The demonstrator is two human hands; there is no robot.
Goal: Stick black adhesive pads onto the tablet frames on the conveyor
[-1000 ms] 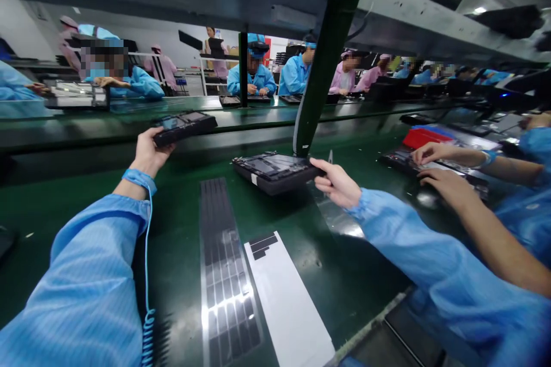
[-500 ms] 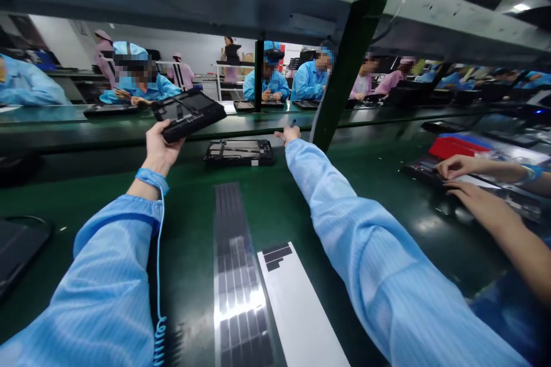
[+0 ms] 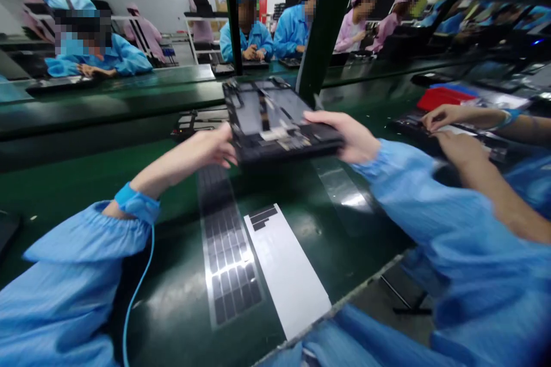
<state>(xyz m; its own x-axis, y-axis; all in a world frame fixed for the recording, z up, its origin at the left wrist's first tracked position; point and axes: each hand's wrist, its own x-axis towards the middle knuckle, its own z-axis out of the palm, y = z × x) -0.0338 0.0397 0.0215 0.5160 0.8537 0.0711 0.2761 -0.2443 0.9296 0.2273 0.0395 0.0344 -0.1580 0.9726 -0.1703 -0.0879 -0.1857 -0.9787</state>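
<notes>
An opened tablet [image 3: 279, 126], its black frame and inner parts bared, is held in the air over the bench, blurred by motion. My right hand [image 3: 350, 135] grips its right edge, thumb on top and the other fingers mostly hidden beneath. At the left edge is my left hand [image 3: 215, 146], closed at the tablet's side with its fingers bent; how firmly it holds cannot be made out. A blue wrist strap [image 3: 138, 203] with a cord is on my left wrist. Behind the held tablet lies another opened one [image 3: 200, 120], partly covered.
On the green bench [image 3: 172, 292] lie a clear sheet with dark strips [image 3: 235, 275], a white sheet with black stickers [image 3: 293, 275] and a clear film [image 3: 346, 195]. A co-worker's hands [image 3: 460, 137] work at the right, near a red bin [image 3: 445, 97]. A green post [image 3: 329, 28] rises behind.
The tablet has moved from the left to the middle and closer to me. My right hand has come back from reaching forward and taken its right edge. The view has tilted down.
</notes>
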